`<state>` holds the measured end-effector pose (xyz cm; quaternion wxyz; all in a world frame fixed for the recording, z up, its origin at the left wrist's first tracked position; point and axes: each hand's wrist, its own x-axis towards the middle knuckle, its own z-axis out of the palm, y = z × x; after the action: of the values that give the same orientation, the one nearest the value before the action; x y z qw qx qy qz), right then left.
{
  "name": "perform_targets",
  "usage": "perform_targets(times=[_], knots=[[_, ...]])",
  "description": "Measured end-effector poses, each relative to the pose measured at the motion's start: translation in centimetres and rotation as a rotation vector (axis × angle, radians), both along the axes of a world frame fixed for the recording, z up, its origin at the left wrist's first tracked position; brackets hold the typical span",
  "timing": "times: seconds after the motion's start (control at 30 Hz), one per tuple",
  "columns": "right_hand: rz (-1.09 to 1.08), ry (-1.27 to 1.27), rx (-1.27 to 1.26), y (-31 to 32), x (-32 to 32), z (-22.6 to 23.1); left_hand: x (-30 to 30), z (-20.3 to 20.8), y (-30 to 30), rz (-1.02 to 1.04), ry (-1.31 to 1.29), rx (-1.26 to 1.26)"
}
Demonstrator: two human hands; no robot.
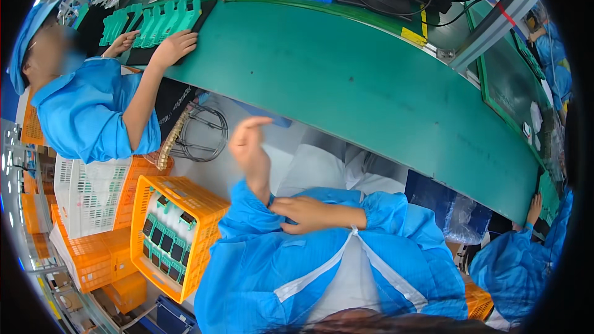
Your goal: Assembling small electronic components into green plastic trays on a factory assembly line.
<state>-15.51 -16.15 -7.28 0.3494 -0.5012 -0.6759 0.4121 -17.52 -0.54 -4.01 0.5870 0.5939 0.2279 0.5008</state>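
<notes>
Green worktop spreads in front of you, its edge curving past your hands, which both appear to be on your side of it; an orange crate stands at your left, with circuit boards in rows inside; nearer the middle is your blue left sleeve, at your left forearm, and the step in hand seems to be tending to its end near the wrist; your right grip reaches across your body and rests against that end, though you cannot tell from here whether its fingers pinch the cloth; your left grip is raised with the index finger out, no object visible in it, and blur leaves unclear how tightly the other fingers curl; the next move would probably call for settling the cloth, then freeing the right fingers without dragging it; as for what is hard to make out, the co-worker at your right is cut off by the dark rim; the crate's lower contents are partly covered by its wall; your right fingertips are hidden at the sleeve.
</notes>
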Motion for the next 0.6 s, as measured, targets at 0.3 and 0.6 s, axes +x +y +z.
perform_targets(times=[0.3, 0.6], knots=[[-0.190, -0.063, -0.096, -13.9, 7.4, 1.6, -12.6, -2.7, 2.1, -0.915, 1.117, 0.348], [-0.406, -0.061, -0.087, -10.0, 7.0, -5.5, -10.7, -9.8, -5.3, -1.012, 0.944, 0.535]])
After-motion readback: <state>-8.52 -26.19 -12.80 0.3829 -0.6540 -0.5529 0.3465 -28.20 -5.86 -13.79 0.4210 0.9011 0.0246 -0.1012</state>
